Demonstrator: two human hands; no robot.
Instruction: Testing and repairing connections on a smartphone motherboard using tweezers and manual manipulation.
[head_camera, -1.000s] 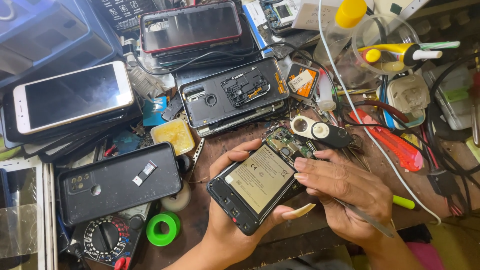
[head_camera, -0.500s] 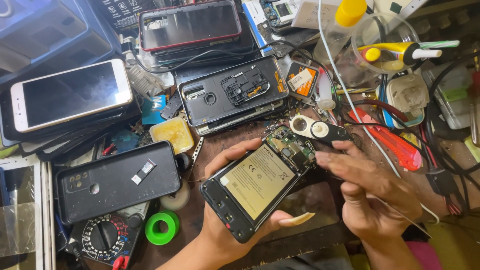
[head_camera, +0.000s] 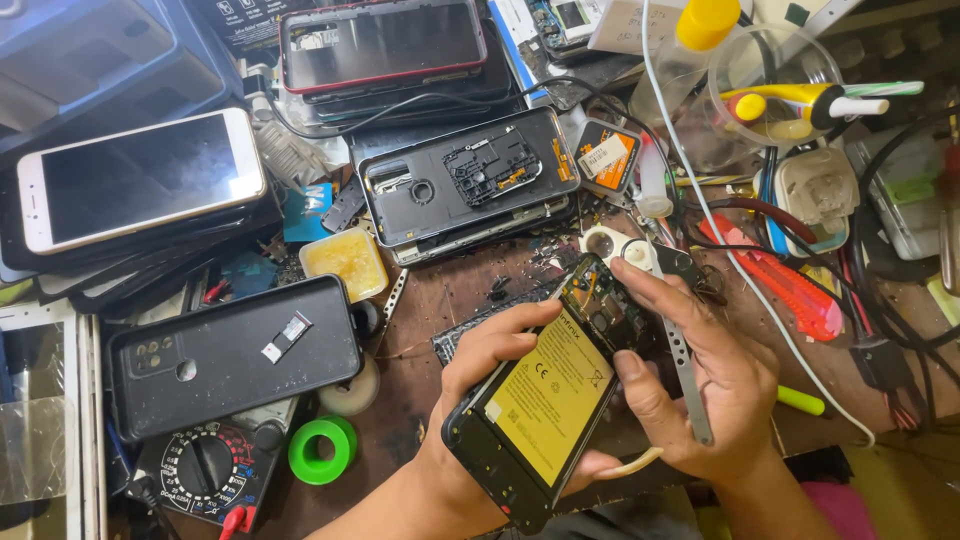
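Two hands work one opened phone (head_camera: 540, 405) above the cluttered bench (head_camera: 440, 300). Left hand (head_camera: 480, 390) clamped around its frame, yellow battery up. Right hand (head_camera: 700, 375) pinches metal tweezers (head_camera: 688, 375), fingertips on the circuit board. Clear cup (head_camera: 770, 90) behind holds glue tubes (head_camera: 800, 100).

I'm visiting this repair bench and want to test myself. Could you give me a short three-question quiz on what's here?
1. True or false: the opened phone rests in the left hand.
2. What colour is the tape roll by the multimeter? A red, B green, C blue.
3. Fill in: the right hand holds metal ______ while its fingers touch the phone's top end.

Key: 1 true; 2 B; 3 tweezers.
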